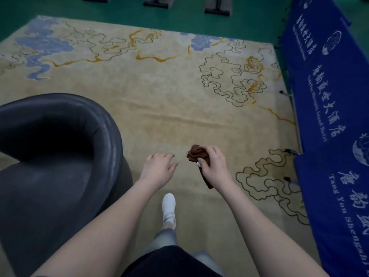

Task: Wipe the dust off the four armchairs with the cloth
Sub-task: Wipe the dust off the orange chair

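Around you lies a beige carpet drawn with dark cloud outlines, yellow streaks and pale blue patches. It ends at a green floor along the far side. Three dark stand feet sit on that floor at the top edge of the view. Down your right side runs a row of blue banners printed with white lettering and round emblems. Thin metal legs poke out from under them onto the carpet's edge. Your white shoe steps onto the carpet between your forearms, with a pale jeans leg above it.

One armchair stands close on your left. It is dark grey with a thick rounded rim that curves around a deep, shadowed seat, and its right flank bulges toward your left forearm.

Your left hand hovers over the carpet just right of the chair, palm down, fingers loosely spread and holding nothing. Your right hand has its fingers curled around the cloth. The cloth is a rusty brown rag, bunched up beyond your knuckles, with a tail hanging below the wrist. It is held above the carpet, apart from the armchair, and a small white tag shows at your thumb.
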Demonstrator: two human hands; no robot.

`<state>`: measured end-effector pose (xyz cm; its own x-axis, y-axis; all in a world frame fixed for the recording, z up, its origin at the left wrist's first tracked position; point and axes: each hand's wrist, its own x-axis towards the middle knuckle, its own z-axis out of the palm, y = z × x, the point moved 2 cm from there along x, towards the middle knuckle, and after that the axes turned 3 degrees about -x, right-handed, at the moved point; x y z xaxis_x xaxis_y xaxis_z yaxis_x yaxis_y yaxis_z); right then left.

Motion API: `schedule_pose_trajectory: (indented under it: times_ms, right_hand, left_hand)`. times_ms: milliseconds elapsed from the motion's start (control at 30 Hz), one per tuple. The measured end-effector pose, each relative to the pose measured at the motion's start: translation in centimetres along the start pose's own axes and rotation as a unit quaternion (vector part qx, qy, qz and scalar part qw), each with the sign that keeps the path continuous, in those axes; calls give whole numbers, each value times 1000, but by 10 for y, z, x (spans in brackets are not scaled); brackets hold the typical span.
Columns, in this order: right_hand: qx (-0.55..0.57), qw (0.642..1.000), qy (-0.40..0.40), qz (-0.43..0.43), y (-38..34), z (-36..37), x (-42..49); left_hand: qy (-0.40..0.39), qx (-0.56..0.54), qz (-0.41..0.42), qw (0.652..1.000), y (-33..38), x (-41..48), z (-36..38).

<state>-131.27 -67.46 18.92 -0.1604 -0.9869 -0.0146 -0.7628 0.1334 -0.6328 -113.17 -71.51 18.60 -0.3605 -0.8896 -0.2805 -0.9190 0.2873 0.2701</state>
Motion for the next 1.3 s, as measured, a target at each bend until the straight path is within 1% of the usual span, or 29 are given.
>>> schedule_pose_trajectory:
  times_ms: [167, 333, 600, 733, 867, 1100, 1300]
  right_hand:
    - [-19, 1000, -8, -5, -8, -4, 89]
    - [-28, 999, -27, -19, -32, -2, 180]
    - [-20, 998, -55, -36, -54, 8, 288]
    - [-29, 994, -78, -74, -57, 16, 346]
    - [-30, 987, -114, -112, -61, 27, 411]
    - [-33, 965, -180, -187, -70, 32, 519]
    - [-40, 938, -246, -242, -95, 59, 575]
  left_hand:
    - [13, -22, -1, 1000, -15, 86, -28]
    - [35, -55, -24, 998, -49, 160, -62]
    - [58, -90, -86, 991, -96, 238, -102]
    - [71, -88, -117, 987, -110, 274, -112]
    - [78, -84, -168, 979, -122, 315, -120]
    - [95, -118, -261, 953, -119, 384, -138]
    - [100, -142, -341, 924, -138, 400, -150]
